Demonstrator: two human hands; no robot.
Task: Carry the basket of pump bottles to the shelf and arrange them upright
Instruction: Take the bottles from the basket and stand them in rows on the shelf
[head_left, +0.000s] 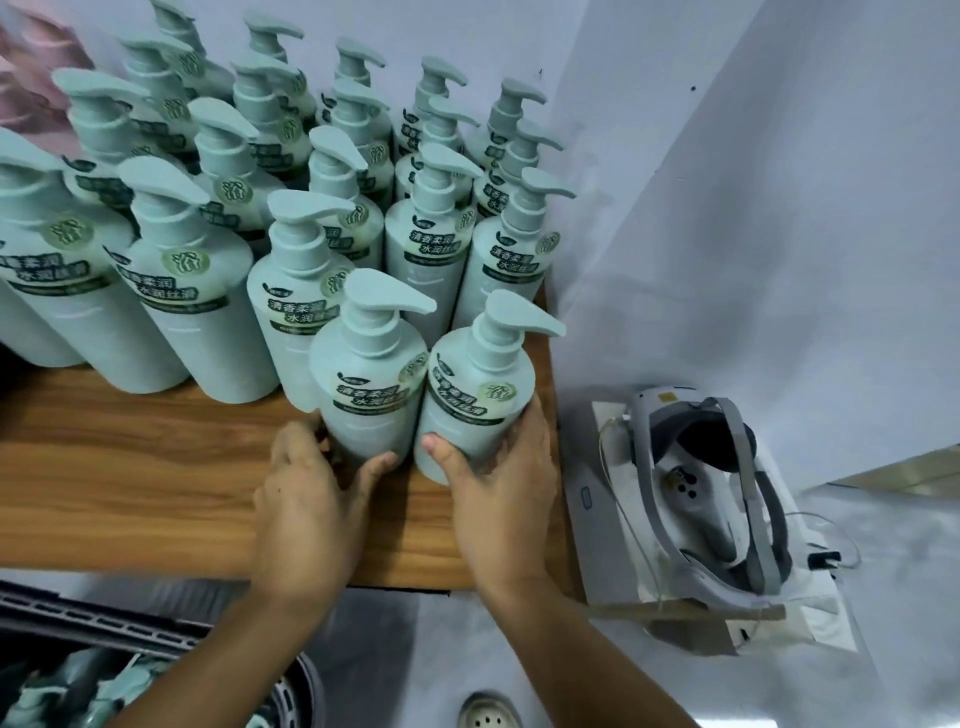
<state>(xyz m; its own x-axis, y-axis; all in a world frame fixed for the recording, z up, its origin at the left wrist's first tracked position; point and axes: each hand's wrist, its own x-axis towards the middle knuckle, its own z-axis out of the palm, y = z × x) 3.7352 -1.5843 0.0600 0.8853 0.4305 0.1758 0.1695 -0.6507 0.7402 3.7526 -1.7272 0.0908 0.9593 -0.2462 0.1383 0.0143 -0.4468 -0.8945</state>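
Several pale green pump bottles (187, 291) stand upright in rows on the wooden shelf (130, 483), filling its back and right side. At the front right stand two more bottles side by side. My left hand (306, 499) grips the base of the left front bottle (366, 384), fingers behind it and thumb in front. My right hand (498, 488) grips the lower body of the right front bottle (475, 410). Both bottles are upright on the shelf. The dark slatted basket (104, 634) sits at the bottom left, below the shelf edge, with more green bottles inside.
A white wall closes the shelf's right end. A white box holding a grey-strapped headset (701, 499) stands on the floor right of the shelf. The toe of a perforated shoe (488, 714) shows at the bottom edge.
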